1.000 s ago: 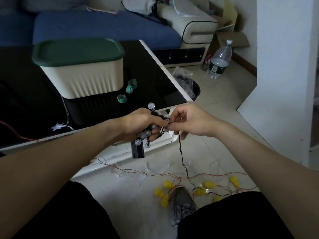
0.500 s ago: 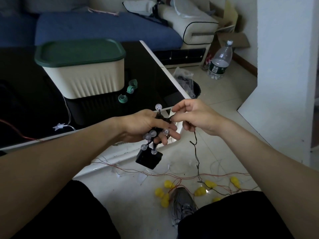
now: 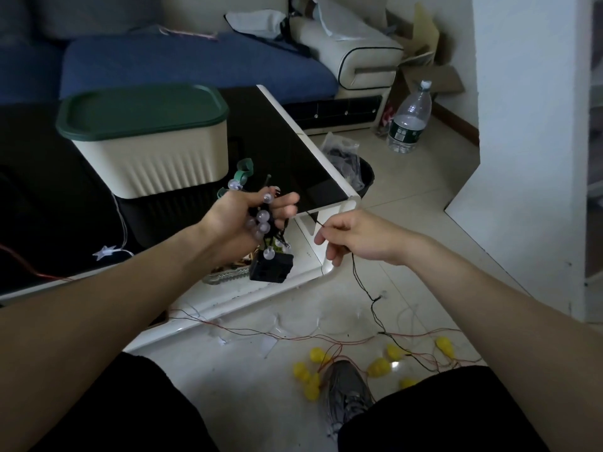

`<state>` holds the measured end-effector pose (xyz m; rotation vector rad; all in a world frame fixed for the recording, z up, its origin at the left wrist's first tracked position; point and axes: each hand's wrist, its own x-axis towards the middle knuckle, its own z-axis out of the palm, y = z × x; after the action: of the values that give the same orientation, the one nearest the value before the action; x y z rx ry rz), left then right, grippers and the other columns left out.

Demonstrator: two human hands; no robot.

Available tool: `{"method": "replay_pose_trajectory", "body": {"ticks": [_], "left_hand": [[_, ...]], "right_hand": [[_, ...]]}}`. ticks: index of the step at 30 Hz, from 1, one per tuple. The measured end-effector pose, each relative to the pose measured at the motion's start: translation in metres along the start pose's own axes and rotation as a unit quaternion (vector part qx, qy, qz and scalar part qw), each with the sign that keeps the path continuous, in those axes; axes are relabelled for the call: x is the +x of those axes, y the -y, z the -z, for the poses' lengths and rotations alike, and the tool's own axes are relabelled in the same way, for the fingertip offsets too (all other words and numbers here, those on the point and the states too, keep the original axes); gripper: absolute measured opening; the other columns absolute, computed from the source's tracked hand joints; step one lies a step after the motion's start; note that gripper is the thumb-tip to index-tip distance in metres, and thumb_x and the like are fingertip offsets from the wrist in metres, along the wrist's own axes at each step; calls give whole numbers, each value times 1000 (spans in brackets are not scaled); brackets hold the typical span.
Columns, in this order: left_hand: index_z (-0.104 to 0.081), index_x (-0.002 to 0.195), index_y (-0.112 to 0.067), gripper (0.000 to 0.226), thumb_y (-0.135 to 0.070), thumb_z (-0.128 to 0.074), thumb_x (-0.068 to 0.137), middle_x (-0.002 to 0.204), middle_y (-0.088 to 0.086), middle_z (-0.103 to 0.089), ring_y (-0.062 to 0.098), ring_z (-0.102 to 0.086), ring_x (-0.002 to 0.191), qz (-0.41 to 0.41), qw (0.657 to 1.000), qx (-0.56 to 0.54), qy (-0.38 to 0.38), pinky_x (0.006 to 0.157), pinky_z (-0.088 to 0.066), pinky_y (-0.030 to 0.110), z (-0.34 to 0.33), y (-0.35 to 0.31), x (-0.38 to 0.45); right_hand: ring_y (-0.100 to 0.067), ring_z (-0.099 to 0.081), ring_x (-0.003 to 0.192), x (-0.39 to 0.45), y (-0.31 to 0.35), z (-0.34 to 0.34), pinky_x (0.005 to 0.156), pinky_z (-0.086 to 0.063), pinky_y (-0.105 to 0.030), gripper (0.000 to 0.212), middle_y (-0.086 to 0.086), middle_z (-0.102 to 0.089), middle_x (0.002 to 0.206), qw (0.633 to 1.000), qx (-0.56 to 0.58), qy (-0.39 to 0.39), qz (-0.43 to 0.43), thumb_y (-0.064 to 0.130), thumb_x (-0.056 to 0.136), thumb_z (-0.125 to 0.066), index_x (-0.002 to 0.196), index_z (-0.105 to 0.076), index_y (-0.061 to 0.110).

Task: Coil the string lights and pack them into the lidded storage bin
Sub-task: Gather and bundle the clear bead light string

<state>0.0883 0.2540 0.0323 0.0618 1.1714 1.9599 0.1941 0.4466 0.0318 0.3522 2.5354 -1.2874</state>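
Left hand (image 3: 241, 220) is wrapped around a bunched coil of black-wired string lights with clear round bulbs (image 3: 262, 220) — a small black battery box (image 3: 271, 268) dangles under it. Right hand (image 3: 355, 238) pinches the loose black wire, which trails down to the tiled floor (image 3: 408, 190) among yellow bulb lights on red wire (image 3: 378, 367). Hands are apart, wire running between them. The cream ribbed plastic storage bin with dark green lid (image 3: 146, 138) sits closed on the glossy black worktop (image 3: 287, 151), just behind the left hand.
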Motion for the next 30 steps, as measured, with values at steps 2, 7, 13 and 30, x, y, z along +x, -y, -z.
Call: {"method": "replay_pose_trajectory", "body": {"ticks": [2, 7, 13, 30], "left_hand": [[-52, 80, -10, 32, -8, -32, 105, 111, 13, -73, 15, -73, 93, 0, 1000, 15, 2, 63, -45, 14, -4, 3, 0], [-60, 97, 5, 29, -14, -40, 105, 92, 13, -75, 14, -67, 94, 9, 996, 86, 38, 85, -55, 21, -12, 13, -2], [-61, 88, 5, 16, -10, -57, 91, 69, 9, -63, 14, -61, 56, 11, 978, 193, 74, 54, -52, 25, -12, 15, -4], [-67, 75, 0, 37, -25, -52, 99, 56, 8, -61, 13, -49, 44, 49, 938, 311, 147, 74, -32, 41, -13, 19, -13]], "right_hand": [[-10, -65, 64, -1, 8, -7, 68, -51, -22, 23, 0, -68, 76, 997, -77, 26, 9, 19, 106, -46, 110, -67, 11], [-9, -55, 60, -3, 30, -28, 61, -45, -25, 28, -3, -69, 78, 976, -205, 48, 57, 20, 103, -51, 84, -69, 10], [2, -56, 51, -7, 36, -27, 53, -40, -15, 36, 13, -65, 54, 973, -219, 59, 46, 24, 98, -61, 63, -67, 18], [-10, -66, 56, -9, 32, -12, 57, -53, -23, 28, 0, -73, 63, 991, -13, -63, 116, 31, 67, -93, 75, -73, 12]]}}
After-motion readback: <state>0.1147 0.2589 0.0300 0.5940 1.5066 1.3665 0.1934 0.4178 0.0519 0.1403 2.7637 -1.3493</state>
